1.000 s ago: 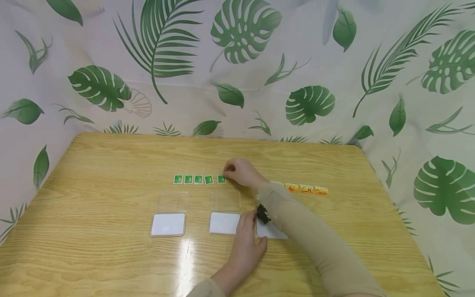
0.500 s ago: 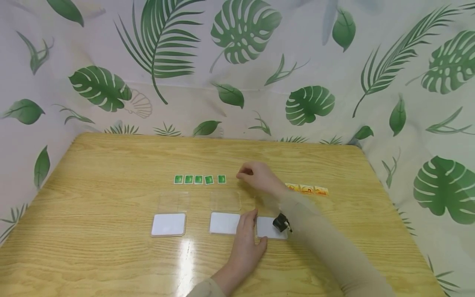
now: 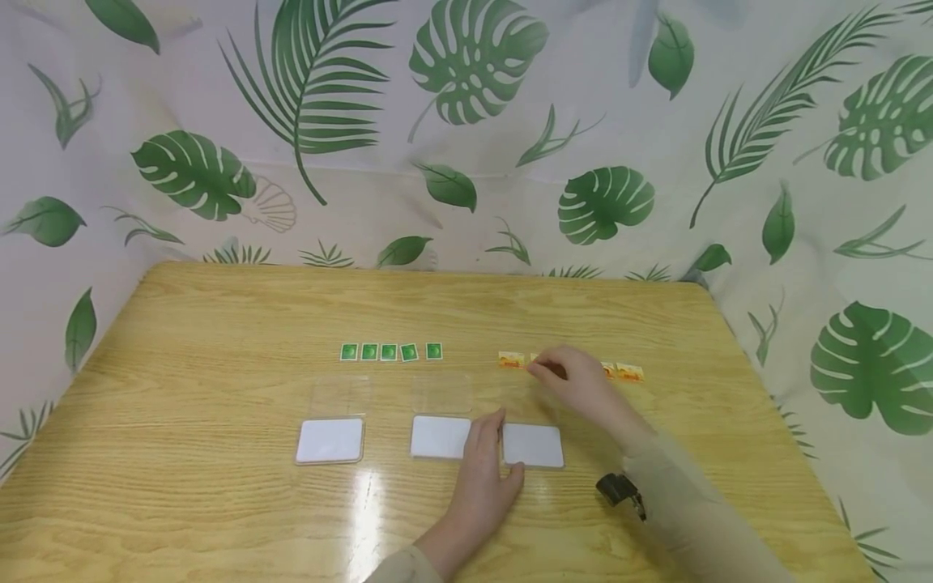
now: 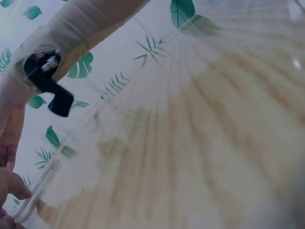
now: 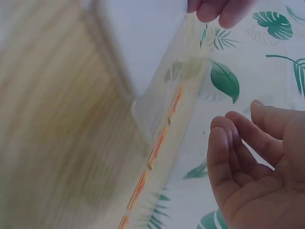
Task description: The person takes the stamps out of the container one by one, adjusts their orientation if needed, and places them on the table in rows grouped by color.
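My left hand (image 3: 484, 474) holds the left end of the rightmost clear plastic case (image 3: 534, 445), thumb at its near corner and fingers at the far one. A white card surface fills this case, and its transparent lid lies folded back behind it. In the left wrist view the thumb (image 4: 18, 187) is on the case's edge (image 4: 40, 188). Over a row of small yellow picture cards (image 3: 512, 359) hovers my right hand (image 3: 583, 393), which hides the middle ones. In the right wrist view that hand (image 5: 257, 167) has loosely bent fingers with nothing between them.
Two more open cases with white surfaces, a middle one (image 3: 440, 437) and a left one (image 3: 330, 440), stand in line, clear lids behind them. Several small green cards (image 3: 389, 352) form a row farther back. Leaf-patterned cloth (image 3: 452, 146) borders the wooden table (image 3: 182, 486).
My right hand has moved right, from the last green card to above the yellow cards, uncovering the leftmost yellow one and the rightmost case. The left hand stays put.
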{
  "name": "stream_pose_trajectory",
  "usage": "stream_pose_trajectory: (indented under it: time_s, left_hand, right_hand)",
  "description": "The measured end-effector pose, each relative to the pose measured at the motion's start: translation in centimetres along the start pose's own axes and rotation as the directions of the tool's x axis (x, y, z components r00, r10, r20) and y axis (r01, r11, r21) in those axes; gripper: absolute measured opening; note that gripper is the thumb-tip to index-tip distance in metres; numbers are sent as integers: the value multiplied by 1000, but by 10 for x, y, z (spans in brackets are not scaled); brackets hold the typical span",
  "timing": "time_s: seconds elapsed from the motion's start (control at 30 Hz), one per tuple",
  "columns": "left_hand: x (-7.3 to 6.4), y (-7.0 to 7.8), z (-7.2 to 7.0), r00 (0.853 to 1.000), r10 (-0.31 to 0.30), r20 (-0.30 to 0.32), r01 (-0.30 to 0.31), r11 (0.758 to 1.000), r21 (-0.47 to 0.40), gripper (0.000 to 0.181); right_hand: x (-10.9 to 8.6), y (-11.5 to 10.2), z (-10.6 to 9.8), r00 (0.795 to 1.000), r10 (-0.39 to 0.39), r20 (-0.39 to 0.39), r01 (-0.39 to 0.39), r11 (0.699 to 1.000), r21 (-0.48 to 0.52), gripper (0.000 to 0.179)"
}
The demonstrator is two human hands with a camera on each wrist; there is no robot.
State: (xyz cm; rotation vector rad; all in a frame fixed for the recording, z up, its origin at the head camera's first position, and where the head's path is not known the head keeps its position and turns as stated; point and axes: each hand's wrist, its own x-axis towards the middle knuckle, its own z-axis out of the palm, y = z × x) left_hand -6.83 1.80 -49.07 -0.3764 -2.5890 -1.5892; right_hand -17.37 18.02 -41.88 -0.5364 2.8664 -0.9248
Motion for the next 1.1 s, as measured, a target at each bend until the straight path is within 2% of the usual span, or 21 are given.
stream_pose_trajectory:
  time_s: [0.37,0.57,0.67,0.8,1.0,1.1]
  left_hand:
    - [2,1,-3,998,-63,16,63,998,-26,71]
    - [0,8,-13,997,-81,-10,81,996,-44,70]
    - [-1,7,-24,995,-97,-16,95,994,-60,69]
    - [-4,1,-43,994,-104,-28,103,993,-55,70]
    - [-7,-10,-76,989,-64,-136,70,997,35,71]
    - [-12,-15,-96,985,-54,-165,71,993,94,71]
  right_hand:
    - [-49,20,-11,993,31,-117,-40,996,-74,16]
    - [-65,24,-13,988,67,-138,-85,988,-128,22]
    - [-72,26,-13,988,90,-128,-112,979,-172,31]
    - [-81,30,-15,989,85,-124,-111,967,-229,41]
    - [-91,32,-16,991,61,-120,-95,947,-307,49]
    - [-94,32,-16,992,42,-119,-80,941,-330,50]
